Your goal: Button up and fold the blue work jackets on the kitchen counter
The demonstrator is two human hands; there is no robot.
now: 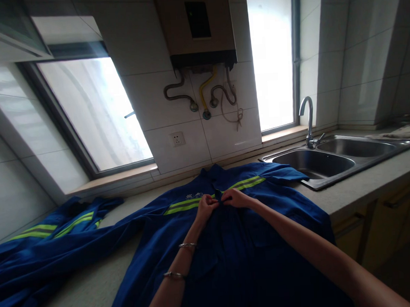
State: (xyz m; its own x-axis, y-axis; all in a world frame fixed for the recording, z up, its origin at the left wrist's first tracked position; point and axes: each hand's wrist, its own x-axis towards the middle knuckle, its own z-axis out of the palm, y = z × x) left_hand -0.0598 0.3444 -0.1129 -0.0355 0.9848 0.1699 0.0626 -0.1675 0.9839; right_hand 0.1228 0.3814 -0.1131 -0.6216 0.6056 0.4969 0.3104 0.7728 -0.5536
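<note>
Across the grey kitchen countertop (pixel 95 287), beside the steel sink's (pixel 332 158) front left corner, we spread our blue work jacket (pixel 230 244) flat so left hand (pixel 205 205) and right hand (pixel 237 198) can pinch its front placket near the collar.

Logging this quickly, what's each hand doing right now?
Left hand: closed, pinching the blue jacket front near the collar.
Right hand: closed, pinching the same spot.
</note>
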